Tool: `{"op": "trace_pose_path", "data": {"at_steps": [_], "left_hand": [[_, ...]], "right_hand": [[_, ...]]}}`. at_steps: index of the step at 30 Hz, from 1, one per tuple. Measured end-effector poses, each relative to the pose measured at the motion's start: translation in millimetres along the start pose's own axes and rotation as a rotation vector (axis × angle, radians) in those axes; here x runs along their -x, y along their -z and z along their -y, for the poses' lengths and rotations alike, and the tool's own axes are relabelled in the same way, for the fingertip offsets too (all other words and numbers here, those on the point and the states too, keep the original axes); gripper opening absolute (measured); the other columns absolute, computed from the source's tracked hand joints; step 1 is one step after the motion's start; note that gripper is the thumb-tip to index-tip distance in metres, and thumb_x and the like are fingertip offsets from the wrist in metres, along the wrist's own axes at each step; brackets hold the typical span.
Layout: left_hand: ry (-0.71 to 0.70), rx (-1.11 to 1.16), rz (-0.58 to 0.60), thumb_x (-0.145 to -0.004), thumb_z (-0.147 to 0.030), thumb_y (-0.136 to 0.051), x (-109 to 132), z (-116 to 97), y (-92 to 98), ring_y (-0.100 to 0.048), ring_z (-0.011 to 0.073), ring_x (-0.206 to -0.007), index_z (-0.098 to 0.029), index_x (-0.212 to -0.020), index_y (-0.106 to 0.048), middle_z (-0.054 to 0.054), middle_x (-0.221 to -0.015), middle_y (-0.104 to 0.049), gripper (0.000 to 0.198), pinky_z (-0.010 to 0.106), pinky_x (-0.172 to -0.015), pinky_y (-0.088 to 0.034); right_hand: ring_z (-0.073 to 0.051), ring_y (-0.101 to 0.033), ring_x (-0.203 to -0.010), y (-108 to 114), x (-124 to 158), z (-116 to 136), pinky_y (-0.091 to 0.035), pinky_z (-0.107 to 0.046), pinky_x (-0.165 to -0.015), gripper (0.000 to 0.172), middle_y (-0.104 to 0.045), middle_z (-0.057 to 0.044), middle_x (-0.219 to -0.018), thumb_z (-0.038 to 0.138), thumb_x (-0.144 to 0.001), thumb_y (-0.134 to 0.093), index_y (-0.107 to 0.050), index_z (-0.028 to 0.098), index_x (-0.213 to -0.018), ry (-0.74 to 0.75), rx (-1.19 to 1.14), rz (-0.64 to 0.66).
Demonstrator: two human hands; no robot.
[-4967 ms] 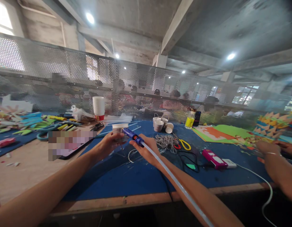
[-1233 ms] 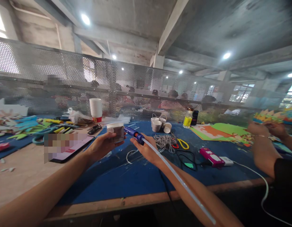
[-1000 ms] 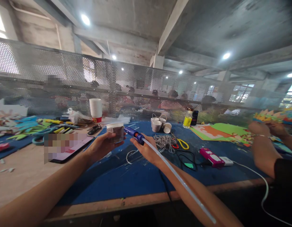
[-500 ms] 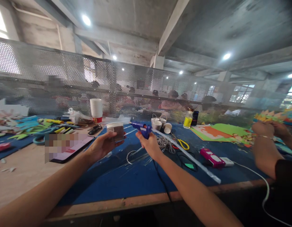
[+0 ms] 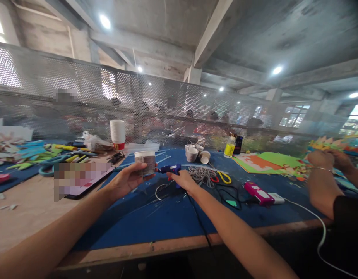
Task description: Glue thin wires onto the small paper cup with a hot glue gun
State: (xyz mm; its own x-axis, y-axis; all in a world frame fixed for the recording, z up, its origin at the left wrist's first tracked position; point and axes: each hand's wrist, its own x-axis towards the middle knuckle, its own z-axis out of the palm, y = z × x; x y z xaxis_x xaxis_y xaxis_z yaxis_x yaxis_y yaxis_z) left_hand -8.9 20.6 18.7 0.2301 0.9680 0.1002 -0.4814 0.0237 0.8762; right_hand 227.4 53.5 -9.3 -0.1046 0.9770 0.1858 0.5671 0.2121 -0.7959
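My left hand [image 5: 127,180] is closed around a paper cup [image 5: 146,164] whose side is greyish brown below a white rim. The cup stands upright above the blue mat [image 5: 117,228]. In my right hand [image 5: 183,180] is a blue hot glue gun [image 5: 170,169], its nozzle pointing left, close to the cup's side; whether it touches I cannot tell. A clear glue stick [image 5: 213,169] extends from the gun's back toward the right. Behind the right hand lies a tangle of grey cord [image 5: 203,176]. Small cups with handles [image 5: 191,153] stand farther back.
A phone [image 5: 88,180], blue scissors [image 5: 51,166] and a stack of paper cups [image 5: 117,133] are on the left. Yellow-handled scissors [image 5: 226,178], a magenta box [image 5: 258,193] and a yellow-labelled bottle [image 5: 230,147] lie rightward. Another person's hands [image 5: 321,162] work at far right.
The glue gun has tilted down from its raised angle to nearly level, and its glue stick swung up at the back. The cup has shifted slightly right, closer to the nozzle.
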Motion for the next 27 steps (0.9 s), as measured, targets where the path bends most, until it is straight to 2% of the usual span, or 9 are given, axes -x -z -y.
{"op": "trace_pose_path", "data": {"at_steps": [6,9,13,17,27], "left_hand": [[0.022,-0.020,-0.002,-0.078,-0.018,-0.073,3.2,-1.7,-5.3,-0.074,0.0304,-0.104,-0.013,-0.107,-0.077,0.015,-0.109,-0.079,0.030,0.039,-0.093,-0.060],[0.027,-0.031,0.014,-0.078,-0.019,-0.073,3.4,-1.0,-4.5,-0.074,0.0297,-0.102,-0.013,-0.107,-0.077,0.015,-0.109,-0.079,0.030,0.038,-0.093,-0.061],[0.027,-0.055,0.029,-0.079,-0.020,-0.074,3.3,0.7,-1.7,-0.075,0.0292,-0.102,-0.014,-0.110,-0.076,0.015,-0.110,-0.079,0.031,0.037,-0.093,-0.061],[0.011,-0.068,0.029,-0.079,-0.019,-0.075,3.8,0.5,-2.8,-0.074,0.0299,-0.105,-0.014,-0.110,-0.075,0.015,-0.111,-0.078,0.032,0.038,-0.093,-0.061],[-0.004,-0.165,0.000,-0.072,-0.025,-0.083,11.2,-3.3,-17.5,-0.074,0.0270,-0.101,-0.016,-0.104,-0.078,0.011,-0.108,-0.079,0.034,0.034,-0.089,-0.062]], "right_hand": [[-0.014,-0.049,-0.045,2.9,-2.7,0.6,-0.031,-0.025,-0.047,0.051,-0.052,0.000,-0.046,0.064,-0.074,-0.072,-0.060,0.021,-0.048,-0.022,0.224,-0.002],[-0.016,-0.053,-0.047,6.5,-1.9,3.4,-0.034,-0.026,-0.049,0.057,-0.053,-0.001,-0.046,0.071,-0.075,-0.067,-0.059,0.023,-0.046,-0.029,0.281,0.018],[-0.024,-0.070,-0.070,9.5,2.4,9.9,-0.045,-0.027,-0.061,0.057,-0.070,-0.007,-0.064,0.076,-0.076,-0.063,-0.070,0.022,-0.060,-0.106,0.395,0.034],[-0.032,-0.073,-0.092,7.3,4.6,12.4,-0.050,-0.033,-0.074,0.064,-0.077,-0.014,-0.086,0.082,-0.078,-0.057,-0.076,0.021,-0.075,-0.103,0.502,0.023],[-0.033,-0.072,-0.097,3.9,11.9,12.1,-0.050,-0.038,-0.080,0.060,-0.076,-0.018,-0.095,0.073,-0.091,-0.050,-0.076,0.018,-0.089,0.014,0.702,0.000]]}}
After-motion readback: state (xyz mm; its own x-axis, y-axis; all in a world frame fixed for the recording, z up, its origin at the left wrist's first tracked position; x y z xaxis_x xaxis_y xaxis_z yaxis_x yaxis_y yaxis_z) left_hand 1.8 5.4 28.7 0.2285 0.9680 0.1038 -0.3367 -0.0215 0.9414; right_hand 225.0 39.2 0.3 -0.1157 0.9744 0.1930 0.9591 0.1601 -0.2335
